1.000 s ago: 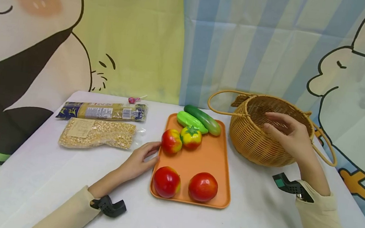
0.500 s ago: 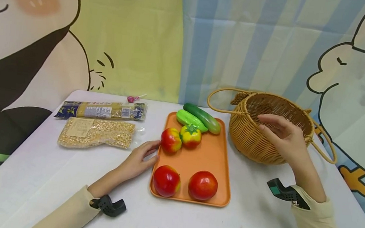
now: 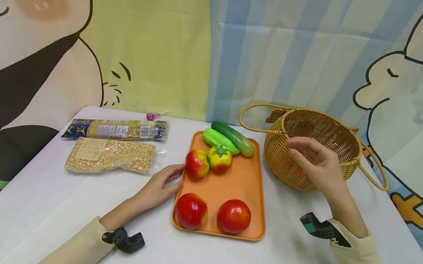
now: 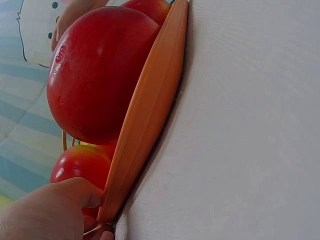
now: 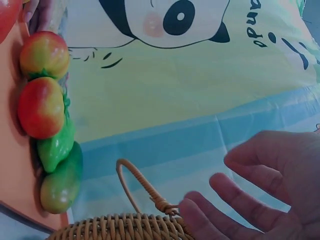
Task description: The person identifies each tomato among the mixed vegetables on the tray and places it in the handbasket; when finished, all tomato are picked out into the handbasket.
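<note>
An orange tray (image 3: 235, 185) holds several play foods: two red fruits (image 3: 191, 211) (image 3: 234, 216) near its front edge, a red-yellow fruit (image 3: 197, 164) and a yellow-red one with a green top (image 3: 219, 159) farther back, then a light green vegetable (image 3: 220, 141) and a dark green one (image 3: 234, 138). My left hand (image 3: 158, 188) rests at the tray's left edge, its thumb and fingers touching the rim in the left wrist view. My right hand (image 3: 321, 164), fingers loosely bent and holding nothing, hovers in front of the wicker basket (image 3: 288, 165), right of the tray.
On the left lie a bag of corn kernels (image 3: 113, 156) and, behind it, a long blue and yellow packet (image 3: 118, 129). A wrapped lollipop (image 3: 153, 116) is near the back edge. Behind the table hangs a printed cloth (image 3: 158, 46). The basket's handles stick out sideways.
My right hand has moved left and a little toward the front, from over the basket's opening to its front side. My left hand has stayed at the tray's edge.
</note>
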`<state>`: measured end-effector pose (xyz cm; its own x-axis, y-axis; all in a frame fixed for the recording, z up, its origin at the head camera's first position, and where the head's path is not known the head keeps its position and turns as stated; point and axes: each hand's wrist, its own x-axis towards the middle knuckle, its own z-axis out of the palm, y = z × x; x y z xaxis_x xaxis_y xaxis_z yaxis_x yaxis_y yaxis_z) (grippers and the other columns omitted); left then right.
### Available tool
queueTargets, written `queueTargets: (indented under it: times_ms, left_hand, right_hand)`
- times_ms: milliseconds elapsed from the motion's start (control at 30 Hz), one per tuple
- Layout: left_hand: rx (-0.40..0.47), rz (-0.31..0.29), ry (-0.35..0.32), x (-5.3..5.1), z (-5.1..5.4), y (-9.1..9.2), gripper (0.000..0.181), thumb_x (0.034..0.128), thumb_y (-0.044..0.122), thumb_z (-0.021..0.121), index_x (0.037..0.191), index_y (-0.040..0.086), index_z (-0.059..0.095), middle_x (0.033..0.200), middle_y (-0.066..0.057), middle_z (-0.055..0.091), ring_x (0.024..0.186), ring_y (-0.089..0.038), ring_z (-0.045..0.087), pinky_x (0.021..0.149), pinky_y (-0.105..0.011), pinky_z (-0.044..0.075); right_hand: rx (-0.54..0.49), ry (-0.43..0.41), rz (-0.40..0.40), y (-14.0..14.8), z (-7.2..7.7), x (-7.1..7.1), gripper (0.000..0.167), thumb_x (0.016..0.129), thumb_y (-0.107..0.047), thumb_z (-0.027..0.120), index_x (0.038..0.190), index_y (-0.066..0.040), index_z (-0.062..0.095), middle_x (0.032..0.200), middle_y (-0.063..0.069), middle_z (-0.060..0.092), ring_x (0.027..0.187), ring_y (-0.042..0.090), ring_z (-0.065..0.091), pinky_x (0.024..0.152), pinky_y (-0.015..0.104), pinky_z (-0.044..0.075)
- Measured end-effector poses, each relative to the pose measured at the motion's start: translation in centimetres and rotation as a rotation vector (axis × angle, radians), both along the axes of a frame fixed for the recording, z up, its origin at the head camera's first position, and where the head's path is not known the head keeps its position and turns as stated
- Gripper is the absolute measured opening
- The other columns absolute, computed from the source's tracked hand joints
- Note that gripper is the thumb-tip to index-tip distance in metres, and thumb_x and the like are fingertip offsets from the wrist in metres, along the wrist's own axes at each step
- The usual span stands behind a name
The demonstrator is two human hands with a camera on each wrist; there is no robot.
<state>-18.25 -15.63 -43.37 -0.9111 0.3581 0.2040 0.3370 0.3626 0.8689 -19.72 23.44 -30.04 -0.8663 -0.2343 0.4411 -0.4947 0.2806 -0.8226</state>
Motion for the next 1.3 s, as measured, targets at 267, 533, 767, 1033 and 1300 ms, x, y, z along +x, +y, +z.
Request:
queueTargets:
  times_ms: [267, 533, 767, 1033, 1300]
  left_hand:
    - [-0.005, 0.006, -0.016, 0.0, 0.3, -0.1, 0.050, 0.0941, 0.002, 0.061, 0.140, -0.009, 0.042, 0.143, -0.026, 0.044, 0.134, -0.038, 0.044, 0.108, -0.041, 0.040]
    - [-0.008, 0.005, -0.019, 0.0, 0.3, -0.2, 0.050, 0.0943, 0.003, 0.060, 0.140, -0.009, 0.042, 0.143, -0.025, 0.044, 0.134, -0.038, 0.044, 0.108, -0.041, 0.040]
    - [0.001, 0.005, -0.004, 0.0, 0.3, -0.1, 0.050, 0.0937, 0.000, 0.060, 0.139, -0.010, 0.043, 0.142, -0.026, 0.044, 0.134, -0.039, 0.044, 0.108, -0.042, 0.041]
    - [-0.003, 0.007, 0.004, -0.1, 0.1, 0.0, 0.050, 0.0931, 0.000, 0.061, 0.139, -0.010, 0.043, 0.142, -0.027, 0.045, 0.133, -0.039, 0.045, 0.107, -0.041, 0.041]
    - [0.001, 0.005, 0.013, -0.1, 0.1, 0.2, 0.050, 0.0926, -0.002, 0.061, 0.138, -0.012, 0.043, 0.142, -0.027, 0.045, 0.133, -0.039, 0.044, 0.107, -0.041, 0.042]
  right_hand:
    - [0.160, 0.081, 0.182, -0.4, -0.3, -0.1, 0.024, 0.087, 0.014, 0.062, 0.111, 0.013, 0.062, 0.110, 0.007, 0.067, 0.102, 0.008, 0.063, 0.088, 0.015, 0.054]
    - [0.202, 0.048, 0.254, -0.9, -1.0, -0.3, 0.023, 0.088, 0.011, 0.063, 0.111, 0.008, 0.066, 0.108, 0.005, 0.068, 0.101, 0.004, 0.062, 0.086, 0.014, 0.054]
    - [0.253, 0.020, 0.366, -1.6, -1.8, -0.5, 0.021, 0.090, 0.007, 0.062, 0.110, 0.003, 0.068, 0.110, 0.006, 0.068, 0.101, 0.009, 0.064, 0.085, 0.020, 0.057]
    - [0.313, -0.055, 0.531, -2.5, -2.8, -0.4, 0.022, 0.092, 0.002, 0.062, 0.113, -0.004, 0.067, 0.111, 0.001, 0.067, 0.101, 0.013, 0.064, 0.085, 0.028, 0.059]
    - [0.410, -0.092, 0.700, -3.6, -3.8, 0.0, 0.024, 0.094, -0.005, 0.063, 0.116, -0.011, 0.066, 0.112, 0.009, 0.067, 0.104, 0.023, 0.063, 0.089, 0.035, 0.058]
